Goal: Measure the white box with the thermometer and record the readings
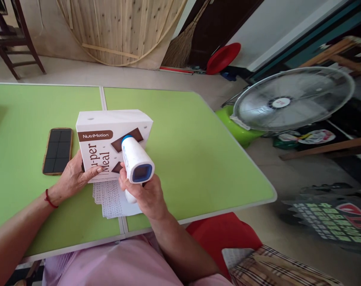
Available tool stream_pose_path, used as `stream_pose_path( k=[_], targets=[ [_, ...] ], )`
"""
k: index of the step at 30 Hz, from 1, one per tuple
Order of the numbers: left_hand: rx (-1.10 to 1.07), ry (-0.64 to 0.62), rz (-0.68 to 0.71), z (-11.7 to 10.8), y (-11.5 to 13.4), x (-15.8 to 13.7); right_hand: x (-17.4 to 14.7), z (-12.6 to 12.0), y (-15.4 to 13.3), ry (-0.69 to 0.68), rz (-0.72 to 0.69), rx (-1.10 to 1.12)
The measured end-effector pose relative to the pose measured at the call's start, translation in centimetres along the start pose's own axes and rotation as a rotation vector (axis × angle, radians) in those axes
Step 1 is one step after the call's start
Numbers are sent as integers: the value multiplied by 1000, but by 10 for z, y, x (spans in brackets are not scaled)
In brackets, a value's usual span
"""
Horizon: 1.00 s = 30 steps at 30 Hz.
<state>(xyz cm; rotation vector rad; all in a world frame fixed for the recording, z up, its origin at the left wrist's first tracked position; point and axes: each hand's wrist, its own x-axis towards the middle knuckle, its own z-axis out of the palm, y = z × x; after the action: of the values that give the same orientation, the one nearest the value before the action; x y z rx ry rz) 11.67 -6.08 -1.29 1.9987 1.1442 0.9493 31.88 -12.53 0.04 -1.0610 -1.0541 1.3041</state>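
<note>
My left hand (76, 172) grips the lower left corner of a white box (94, 149), thumb across its printed front. The box carries brown labels reading "NutriMotion" and "Meal", and it is tilted up from the table. My right hand (147, 194) is closed around the handle of a white infrared thermometer (138, 159), shaped like a gun. Its small blue-framed screen faces me, and its blue front end points at the box front, covering part of the print. Whether it touches the box I cannot tell. Sheets of handwritten paper (115, 200) lie beneath, partly hidden.
A smartphone (58, 151) lies left of the box on the green table (192, 159). Beyond the table's right edge stand a large fan (294, 99) and a green stool (240, 127). A red seat (225, 234) is close by on my right.
</note>
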Motion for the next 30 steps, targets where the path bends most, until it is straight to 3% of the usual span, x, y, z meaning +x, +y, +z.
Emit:
stream_pose_path(
  k=[8,11,14,19,23,30],
  targets=[
    [26,4,-74,-7,8,1,-4,-13,-4,-122,-25,-60],
    [41,10,-108,-9,9,0,-6,-33,-11,-140,-68,-160],
    [-16,-4,-164,-8,9,-1,-5,-65,-21,-65,-130,-286],
    [-36,-31,-215,-9,11,-1,7,-120,-22,-128,-159,-754],
    [-48,-24,-175,-8,13,-1,20,-141,-4,-198,-209,-1135],
    [90,102,-92,-7,4,-3,42,-154,14,-284,-269,-1300]
  ],
)
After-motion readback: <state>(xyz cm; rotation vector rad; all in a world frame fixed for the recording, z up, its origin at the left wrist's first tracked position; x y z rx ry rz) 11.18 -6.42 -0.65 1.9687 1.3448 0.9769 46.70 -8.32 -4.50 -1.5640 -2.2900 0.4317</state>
